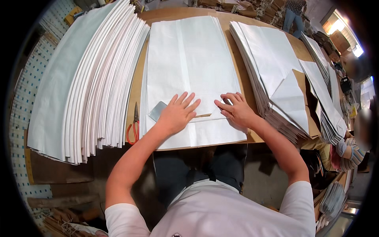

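Note:
In front of me a large white paper bag [193,55] lies flat on a stack of similar ones, its near end folded across with a brown slit showing along the fold. My left hand [177,112] rests palm down on it, open with fingers spread, just left of the slit. A pale grey-blue flat piece [158,110] juts out beside that wrist; I cannot tell whether it is a folded corner. At the right end of the fold, my right hand [237,111] has bent fingers closed on a flap of the bag. Scissors [135,125] with red-orange handles lie left of the stack.
A tall, fanned pile of white paper sheets or bags [90,83] stands at the left. More stacked bags [268,51] lie to the right, one with a folded corner. The wooden table [169,14] curves behind. Another person [349,152] sits at the right; someone stands far back.

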`<action>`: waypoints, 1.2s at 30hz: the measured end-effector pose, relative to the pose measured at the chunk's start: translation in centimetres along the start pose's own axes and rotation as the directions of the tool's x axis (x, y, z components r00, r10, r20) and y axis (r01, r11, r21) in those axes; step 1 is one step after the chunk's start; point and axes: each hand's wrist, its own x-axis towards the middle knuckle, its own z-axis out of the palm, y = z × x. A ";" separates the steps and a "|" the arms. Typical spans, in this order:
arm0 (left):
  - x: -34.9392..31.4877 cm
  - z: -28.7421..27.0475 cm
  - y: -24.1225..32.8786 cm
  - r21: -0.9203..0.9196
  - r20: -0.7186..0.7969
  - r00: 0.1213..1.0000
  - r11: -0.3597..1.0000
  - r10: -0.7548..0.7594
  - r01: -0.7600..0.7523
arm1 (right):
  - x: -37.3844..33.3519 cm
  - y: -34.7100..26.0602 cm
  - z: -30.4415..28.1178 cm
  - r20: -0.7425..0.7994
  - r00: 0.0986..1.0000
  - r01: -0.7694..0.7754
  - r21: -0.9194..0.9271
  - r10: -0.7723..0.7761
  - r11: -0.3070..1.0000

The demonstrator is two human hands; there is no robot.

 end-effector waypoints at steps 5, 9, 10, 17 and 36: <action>-0.6 0.8 -0.1 0.012 -0.051 0.999 1.000 0.017 -0.016 | 5.0 -3.4 -1.2 -0.260 0.958 -0.089 0.119 0.118 0.989; -0.5 1.3 -0.9 0.050 0.014 1.000 0.999 -0.010 0.009 | 10.9 -9.0 3.9 -0.457 0.890 -0.007 -0.007 0.003 1.000; -0.5 1.1 -0.8 0.067 0.024 0.999 0.997 -0.030 0.029 | 11.1 -10.1 4.7 -0.392 0.916 -0.081 0.025 0.084 0.996; -1.9 0.3 0.2 -0.043 -0.053 0.998 0.998 -0.046 0.044 | 3.4 -2.7 2.8 -0.163 0.940 -0.323 -0.128 0.301 0.938; 0.3 2.4 1.9 -0.004 -0.234 0.963 0.990 -0.136 0.139 | 3.0 -2.0 2.4 -0.181 0.948 -0.294 -0.195 0.261 0.936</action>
